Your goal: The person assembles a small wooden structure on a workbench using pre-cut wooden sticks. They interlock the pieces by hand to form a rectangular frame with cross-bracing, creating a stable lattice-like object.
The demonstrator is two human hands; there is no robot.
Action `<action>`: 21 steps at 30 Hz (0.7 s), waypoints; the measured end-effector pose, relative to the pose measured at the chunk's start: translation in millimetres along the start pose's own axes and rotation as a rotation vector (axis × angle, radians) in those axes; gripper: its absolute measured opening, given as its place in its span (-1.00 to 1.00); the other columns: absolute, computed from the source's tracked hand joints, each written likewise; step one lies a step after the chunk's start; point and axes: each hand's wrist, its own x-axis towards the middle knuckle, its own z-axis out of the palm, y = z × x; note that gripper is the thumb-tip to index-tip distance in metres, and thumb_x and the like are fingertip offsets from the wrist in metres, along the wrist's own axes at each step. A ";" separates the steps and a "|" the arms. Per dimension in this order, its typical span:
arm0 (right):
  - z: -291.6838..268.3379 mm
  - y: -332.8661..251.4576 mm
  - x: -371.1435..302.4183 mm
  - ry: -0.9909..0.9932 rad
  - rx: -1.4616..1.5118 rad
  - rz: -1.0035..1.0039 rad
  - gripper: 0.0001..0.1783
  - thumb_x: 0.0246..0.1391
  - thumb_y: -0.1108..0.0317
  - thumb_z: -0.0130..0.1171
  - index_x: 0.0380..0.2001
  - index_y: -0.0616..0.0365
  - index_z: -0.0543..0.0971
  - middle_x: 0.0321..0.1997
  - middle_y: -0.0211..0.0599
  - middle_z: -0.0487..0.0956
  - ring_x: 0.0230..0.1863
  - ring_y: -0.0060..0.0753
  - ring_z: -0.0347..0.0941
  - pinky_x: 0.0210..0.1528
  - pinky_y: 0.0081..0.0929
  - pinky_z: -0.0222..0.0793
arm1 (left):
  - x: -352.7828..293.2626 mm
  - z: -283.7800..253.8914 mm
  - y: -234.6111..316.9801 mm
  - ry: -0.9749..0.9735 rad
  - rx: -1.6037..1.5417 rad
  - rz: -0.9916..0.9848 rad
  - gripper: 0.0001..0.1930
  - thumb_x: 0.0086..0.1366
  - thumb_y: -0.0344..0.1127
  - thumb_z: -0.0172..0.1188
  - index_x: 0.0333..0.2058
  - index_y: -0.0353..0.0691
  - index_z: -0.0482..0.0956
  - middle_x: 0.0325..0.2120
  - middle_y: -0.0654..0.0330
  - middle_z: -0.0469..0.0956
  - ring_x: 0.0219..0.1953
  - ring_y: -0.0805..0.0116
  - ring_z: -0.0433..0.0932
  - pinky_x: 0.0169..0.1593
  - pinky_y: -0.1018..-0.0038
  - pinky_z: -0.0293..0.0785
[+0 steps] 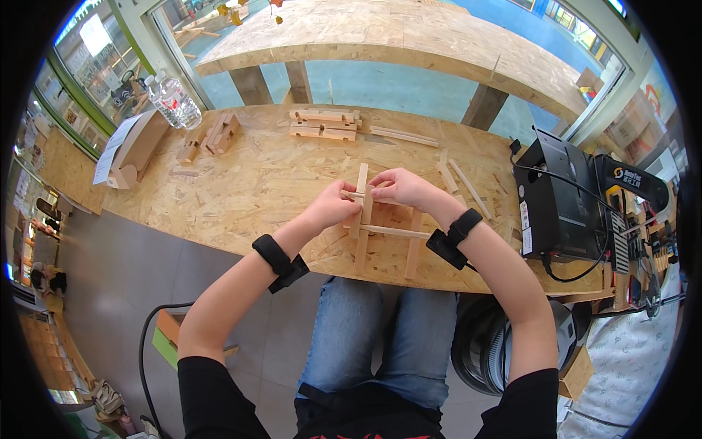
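Note:
A small frame of pale wooden strips (pixel 395 232) stands on the board table's near edge, its pieces crossing one another. My left hand (pixel 338 205) is closed at the frame's upper left, with thumb and fingertips pinching a thin wooden strip (pixel 352 194) beside the upright piece (pixel 363 175). Opposite it, my right hand (pixel 401 186) curls in from the right, its fingertips against the frame's upper part. Those fingers partly hide what they grip. Both wrists wear black bands with small black boxes.
Notched wooden blocks (pixel 322 124) lie at the table's back, with more blocks (pixel 221 133) to the left. Loose strips (pixel 472 189) rest right of the frame. Plastic bottles (pixel 174 102) and a cardboard box (pixel 139 150) stand far left. A black machine (pixel 559 197) with cables occupies the right end.

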 end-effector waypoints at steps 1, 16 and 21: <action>0.6 0.6 0.7 -0.001 0.006 -0.002 -0.66 0.02 0.30 0.17 -0.12 0.20 0.52 -0.22 -0.26 0.57 -0.20 -0.49 0.45 -0.11 -0.54 0.35 | 1.4 -0.5 -1.2 0.002 0.030 0.027 -0.51 0.10 -0.36 0.17 -0.01 -0.35 0.25 -0.31 0.11 0.51 -0.32 0.43 0.51 -0.29 0.55 0.46; -65.8 6.9 -62.7 0.477 -0.337 -0.202 -0.63 -0.11 0.36 0.19 -0.18 0.26 0.48 -0.34 -0.12 0.56 -0.31 -0.27 0.51 -0.26 -0.41 0.42 | -0.1 14.5 2.0 0.320 0.594 0.192 -0.51 -0.08 -0.04 0.27 -0.36 -0.34 0.33 -0.36 -0.09 0.42 -0.25 0.09 0.42 -0.21 0.33 0.36; -73.7 44.7 -78.6 0.471 -0.685 0.015 -0.63 -0.18 0.35 0.23 -0.26 0.27 0.45 -0.31 -0.04 0.54 -0.26 -0.07 0.48 -0.22 -0.29 0.41 | -2.2 15.7 4.2 0.299 0.589 0.188 -0.49 -0.07 -0.04 0.24 -0.31 -0.33 0.32 -0.31 -0.07 0.38 -0.22 0.08 0.39 -0.17 0.31 0.36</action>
